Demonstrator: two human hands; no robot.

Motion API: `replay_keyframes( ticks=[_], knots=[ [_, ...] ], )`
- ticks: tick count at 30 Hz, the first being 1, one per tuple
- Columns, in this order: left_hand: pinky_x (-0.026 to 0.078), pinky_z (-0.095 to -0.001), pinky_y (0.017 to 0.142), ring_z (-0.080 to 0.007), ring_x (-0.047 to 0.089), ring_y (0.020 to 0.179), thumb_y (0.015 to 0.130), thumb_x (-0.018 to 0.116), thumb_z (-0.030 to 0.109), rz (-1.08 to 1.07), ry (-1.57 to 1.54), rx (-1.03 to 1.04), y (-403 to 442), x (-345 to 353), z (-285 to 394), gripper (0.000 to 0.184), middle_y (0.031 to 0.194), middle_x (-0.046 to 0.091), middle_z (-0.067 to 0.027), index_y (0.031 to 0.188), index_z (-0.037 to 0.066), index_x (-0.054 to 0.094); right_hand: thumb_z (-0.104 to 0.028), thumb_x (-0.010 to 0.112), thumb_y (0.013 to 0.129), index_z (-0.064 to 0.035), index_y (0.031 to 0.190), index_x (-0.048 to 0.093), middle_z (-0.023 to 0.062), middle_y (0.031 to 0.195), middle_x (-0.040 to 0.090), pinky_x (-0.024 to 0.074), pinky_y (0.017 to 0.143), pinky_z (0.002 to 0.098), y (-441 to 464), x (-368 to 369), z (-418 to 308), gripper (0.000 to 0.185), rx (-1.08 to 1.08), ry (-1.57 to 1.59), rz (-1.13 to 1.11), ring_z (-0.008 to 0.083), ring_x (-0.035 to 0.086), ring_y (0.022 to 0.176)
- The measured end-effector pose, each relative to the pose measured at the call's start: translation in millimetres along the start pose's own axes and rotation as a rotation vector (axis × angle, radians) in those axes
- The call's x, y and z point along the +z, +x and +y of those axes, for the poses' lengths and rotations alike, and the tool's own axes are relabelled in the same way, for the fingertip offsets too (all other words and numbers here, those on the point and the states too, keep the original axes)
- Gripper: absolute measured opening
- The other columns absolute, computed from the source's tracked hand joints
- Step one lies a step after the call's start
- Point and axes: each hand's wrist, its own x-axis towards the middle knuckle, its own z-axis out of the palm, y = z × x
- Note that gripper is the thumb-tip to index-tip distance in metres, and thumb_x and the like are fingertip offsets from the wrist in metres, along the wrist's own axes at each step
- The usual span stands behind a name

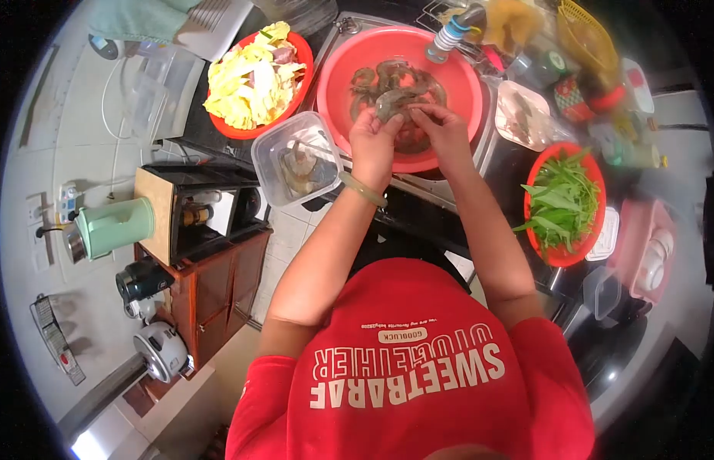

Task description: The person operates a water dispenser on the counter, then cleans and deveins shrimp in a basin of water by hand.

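Note:
Over the pink basin (330, 92), my left hand (375, 142) grips a raw grey shrimp (395, 101) between thumb and fingers. A pale bangle circles that wrist. My right hand (443, 130) is closed in a pinch at the same shrimp's near side; the fingertips partly hide the contact. Several more whole shrimp (365, 79) lie in the basin beneath and beyond my hands. Left of my left wrist stands a clear plastic container (274, 165) with a few shrimp (299, 169) at its bottom.
A red bowl of torn cabbage leaves (253, 80) stands at left, a red basket of green leaves (564, 203) at right. A tray with pale contents (522, 115) sits beside the basin. A blue-labelled bottle (449, 40) stands at its far rim, with several jars behind.

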Motion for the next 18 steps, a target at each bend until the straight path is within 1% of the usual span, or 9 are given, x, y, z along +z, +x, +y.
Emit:
replay_keyframes(
  ticks=[4,6,7,9,10,12,14,16,18],
  knots=[
    [0.049,-0.0219,0.061,-0.0109,0.06,0.069,0.086,0.058,-0.002,0.032,0.029,0.023,-3.4,2.3,1.0,0.016,0.089,0.065,-0.0065,0.1,0.002,0.053,-0.012,0.065,0.084,-0.0003,0.097,0.068,0.0037,0.081,0.066,0.0491,0.066,0.0229,3.3,-1.9,-0.2,0.017,-0.037,0.076,0.015,0.0087,0.06,0.072],
    [0.049,-0.0215,0.061,-0.0107,0.06,0.069,0.086,0.058,-0.002,0.03,0.065,0.041,-4.2,0.6,2.7,0.015,0.089,0.065,-0.0066,0.1,0.002,0.053,-0.013,0.065,0.082,-0.0007,0.094,0.069,0.0053,0.078,0.067,0.0494,0.066,0.0248,4.7,-7.0,-3.9,0.017,-0.191,-0.235,-0.043,0.0104,0.062,0.072],
    [0.049,-0.0212,0.061,-0.0106,0.06,0.069,0.086,0.058,-0.001,0.025,0.097,0.059,-4.1,-0.1,3.6,0.015,0.088,0.065,-0.0067,0.1,0.002,0.053,-0.013,0.065,0.082,-0.0007,0.094,0.069,0.0053,0.078,0.067,0.0494,0.066,0.0248,4.3,-7.3,-5.1,0.017,-0.19,-0.232,-0.041,0.0104,0.062,0.072],
    [0.048,-0.0209,0.061,-0.0101,0.06,0.068,0.086,0.058,-0.001,0.02,0.139,0.074,-2.7,-1.7,4.1,0.015,0.088,0.064,-0.0064,0.1,0.002,0.053,-0.013,0.065,0.079,-0.0005,0.09,0.068,0.0095,0.077,0.067,0.0501,0.065,0.0272,2.0,-6.1,-11.5,0.017,-0.255,-0.512,-0.025,0.0142,0.064,0.071],
    [0.048,-0.0207,0.061,-0.0096,0.059,0.068,0.086,0.058,-0.001,0.016,0.177,0.092,-2.0,-2.1,4.7,0.015,0.088,0.064,-0.0061,0.1,0.002,0.053,-0.013,0.065,0.079,-0.0005,0.09,0.068,0.0095,0.077,0.067,0.0501,0.065,0.0272,1.2,-5.6,-13.5,0.017,-0.255,-0.512,-0.02,0.0142,0.064,0.071],
    [0.048,-0.0204,0.061,-0.0094,0.059,0.069,0.086,0.058,-0.001,-0.004,0.218,0.08,-1.9,-3.2,7.0,0.015,0.088,0.064,-0.0057,0.1,0.002,0.053,-0.014,0.064,0.076,-0.0004,0.087,0.068,0.0124,0.077,0.067,0.0506,0.064,0.0291,0.4,-3.5,-17.3,0.018,-0.512,-0.746,0.033,0.0184,0.065,0.068],
    [0.048,-0.0202,0.061,-0.0092,0.059,0.069,0.086,0.058,-0.001,-0.034,0.258,0.066,0.6,-2.0,6.4,0.015,0.089,0.064,-0.0052,0.1,0.002,0.053,-0.014,0.064,0.076,-0.0006,0.087,0.068,0.0133,0.077,0.067,0.0504,0.064,0.0294,-0.1,-0.7,-19.9,0.018,-0.494,-0.728,0.088,0.0188,0.065,0.068],
    [0.047,-0.02,0.061,-0.0091,0.059,0.072,0.087,0.057,-0.001,-0.131,0.219,0.126,4.1,-1.1,2.4,0.016,0.09,0.064,-0.0045,0.102,0.003,0.054,-0.014,0.063,0.076,-0.0007,0.087,0.068,0.0142,0.077,0.066,0.0501,0.064,0.0297,4.0,-2.8,-14.9,0.018,-0.473,-0.713,0.144,0.0193,0.064,0.067],
    [0.047,-0.0204,0.062,-0.0089,0.059,0.074,0.087,0.057,0.0,-0.142,0.174,0.086,4.2,2.2,4.2,0.016,0.09,0.064,-0.0043,0.103,0.003,0.054,-0.015,0.061,0.08,0.0005,0.087,0.068,0.0122,0.079,0.068,0.0494,0.064,0.029,17.6,-5.6,4.3,0.018,-0.254,-0.419,0.23,0.0181,0.064,0.069]
  ],
)
